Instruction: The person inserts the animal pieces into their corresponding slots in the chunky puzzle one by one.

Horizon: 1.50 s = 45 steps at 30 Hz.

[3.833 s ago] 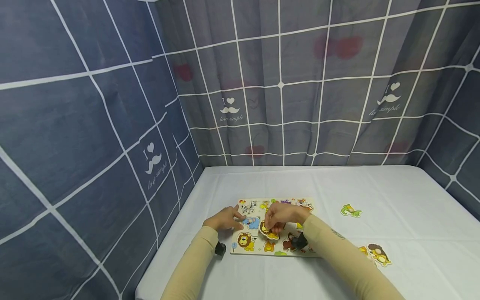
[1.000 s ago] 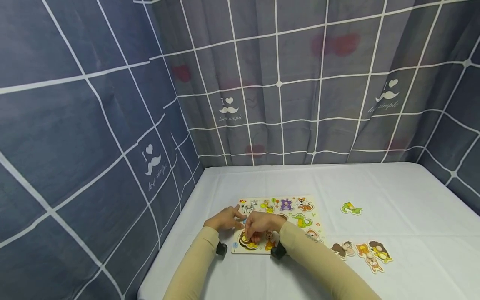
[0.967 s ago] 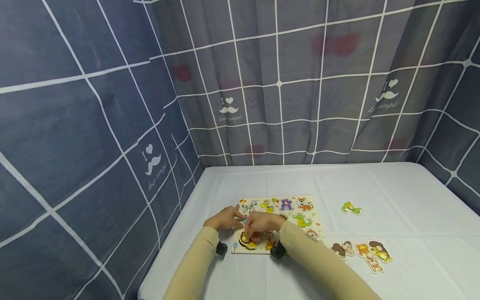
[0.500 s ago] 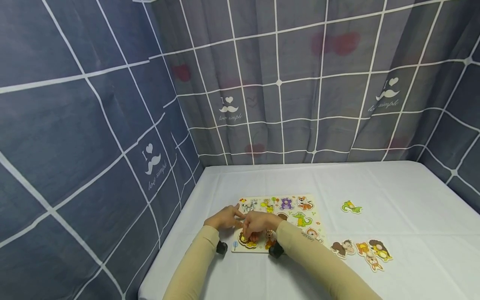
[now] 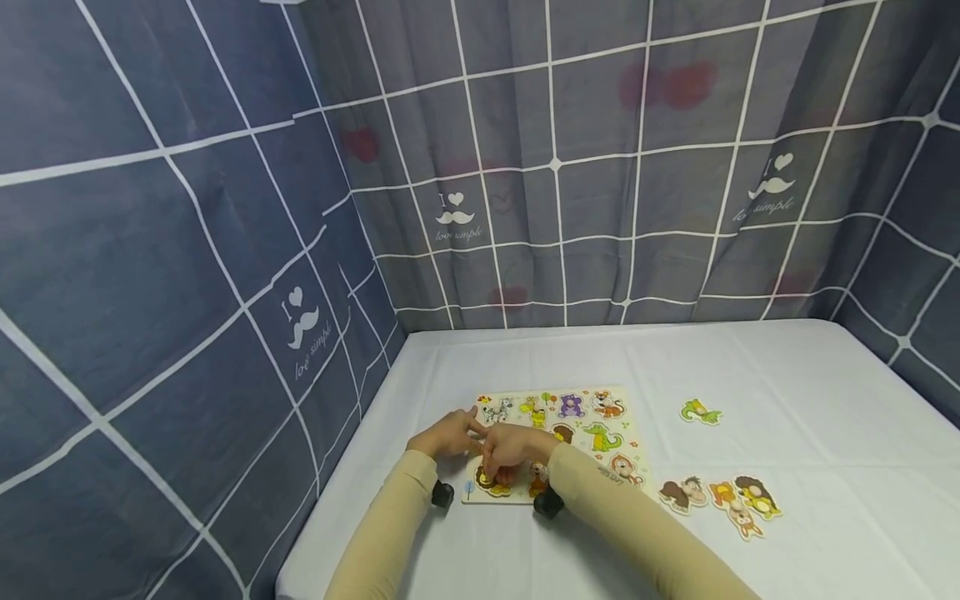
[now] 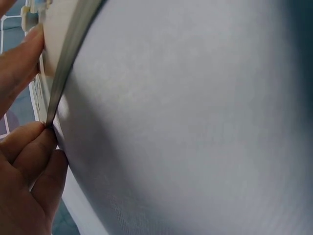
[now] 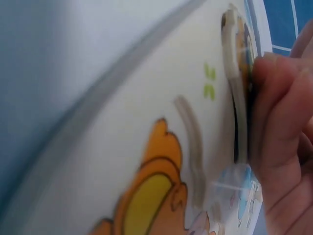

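A wooden animal puzzle board (image 5: 632, 423) lies on the table. At its left side my left hand (image 5: 444, 435) holds the edge; in the left wrist view the thumb lies over the top face and the other fingertips meet the rim (image 6: 73, 44). My right hand (image 5: 517, 446) pinches a lion puzzle piece (image 5: 491, 490) over the board's near left corner. In the right wrist view that piece (image 7: 237, 88) stands slightly off the board at one side, curled fingers (image 7: 279, 107) against its face. The hand hides part of the lion and the elephant picture.
Right of the board lie loose pieces: a horse-like one (image 5: 684, 494), an overlapping group with a hedgehog (image 5: 757, 497) and a rabbit (image 5: 744, 523), and a green one (image 5: 701, 412) farther back. Grey checked curtains (image 5: 555, 200) enclose the white table (image 5: 525, 358).
From mid-board, my right hand has carried the lion piece left to the near left corner, then shifted only slightly within the last second. My left hand has stayed at the board's edge.
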Each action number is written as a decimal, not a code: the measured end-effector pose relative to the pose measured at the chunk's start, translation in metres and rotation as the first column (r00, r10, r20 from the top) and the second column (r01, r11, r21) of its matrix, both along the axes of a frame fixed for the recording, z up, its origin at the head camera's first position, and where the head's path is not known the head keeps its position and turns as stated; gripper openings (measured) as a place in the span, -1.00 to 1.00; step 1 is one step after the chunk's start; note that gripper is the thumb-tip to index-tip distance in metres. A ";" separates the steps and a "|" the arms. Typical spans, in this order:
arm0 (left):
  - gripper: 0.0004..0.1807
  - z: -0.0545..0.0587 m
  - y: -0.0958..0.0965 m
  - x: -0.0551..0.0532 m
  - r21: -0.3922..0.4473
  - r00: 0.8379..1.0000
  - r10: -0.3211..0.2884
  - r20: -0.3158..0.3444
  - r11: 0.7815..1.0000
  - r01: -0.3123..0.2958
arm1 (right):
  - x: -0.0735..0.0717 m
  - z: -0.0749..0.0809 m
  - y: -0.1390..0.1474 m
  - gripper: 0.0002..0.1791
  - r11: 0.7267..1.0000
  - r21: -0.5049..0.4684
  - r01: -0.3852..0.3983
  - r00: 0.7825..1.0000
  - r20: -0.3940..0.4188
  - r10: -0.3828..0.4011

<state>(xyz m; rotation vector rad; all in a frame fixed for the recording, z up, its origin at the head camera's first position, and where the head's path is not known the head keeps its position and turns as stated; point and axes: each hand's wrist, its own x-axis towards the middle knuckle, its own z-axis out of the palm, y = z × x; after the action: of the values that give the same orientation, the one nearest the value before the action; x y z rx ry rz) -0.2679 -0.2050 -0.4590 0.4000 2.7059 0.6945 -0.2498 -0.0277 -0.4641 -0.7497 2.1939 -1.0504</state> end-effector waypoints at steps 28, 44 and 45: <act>-0.56 -0.003 -0.003 0.001 0.042 1.000 -0.005 0.003 0.999 0.005 | 0.019 -0.002 0.001 -0.86 0.994 -0.026 0.107 0.983 -0.148 -0.110; -0.56 -0.001 -0.003 -0.002 0.045 0.999 -0.035 0.005 0.998 0.035 | 0.013 -0.009 0.024 -0.87 0.992 -0.069 0.103 0.981 -0.159 -0.113; -0.56 -0.001 -0.003 -0.002 0.042 0.999 -0.038 0.006 0.998 0.037 | 0.013 -0.009 0.026 -0.87 0.993 -0.070 0.098 0.980 -0.165 -0.108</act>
<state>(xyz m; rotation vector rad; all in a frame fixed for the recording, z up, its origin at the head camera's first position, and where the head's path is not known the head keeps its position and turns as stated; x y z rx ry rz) -0.2696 -0.2082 -0.4600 0.4566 2.6742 0.7423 -0.2365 -0.0018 -0.4735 -0.7843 2.3755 -1.1474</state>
